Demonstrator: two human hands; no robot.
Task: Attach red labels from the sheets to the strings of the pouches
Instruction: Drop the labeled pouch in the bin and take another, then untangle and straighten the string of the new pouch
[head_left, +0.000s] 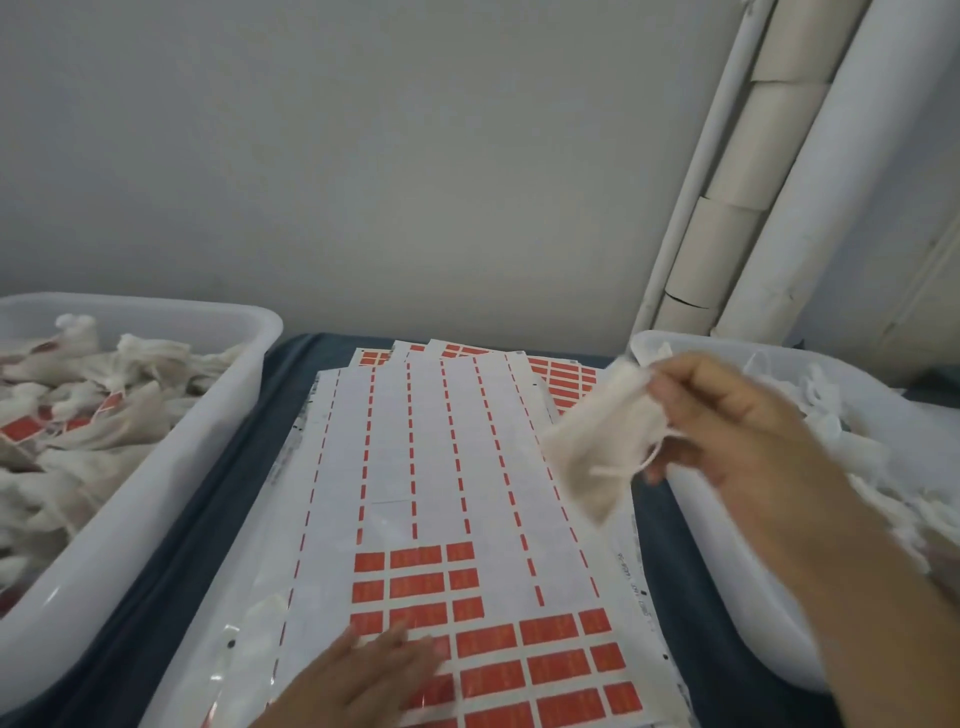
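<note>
Here, two white tubs (119, 525) flank the label sheets (431, 467) on the worktop (the left tub holds tagged pouches); the left hand (374, 670) lies flat-fingered on the red labels (519, 660), while right hand (737, 431) fingers pinch a pouch (597, 441) above the sheets.

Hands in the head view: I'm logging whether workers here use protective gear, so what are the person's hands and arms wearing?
Nothing that shows. The left hand is bare, with no glove or ring to be seen, though it is blurred. The right hand is bare too, and its forearm runs to the frame edge with no sleeve, watch or band in view.
</note>
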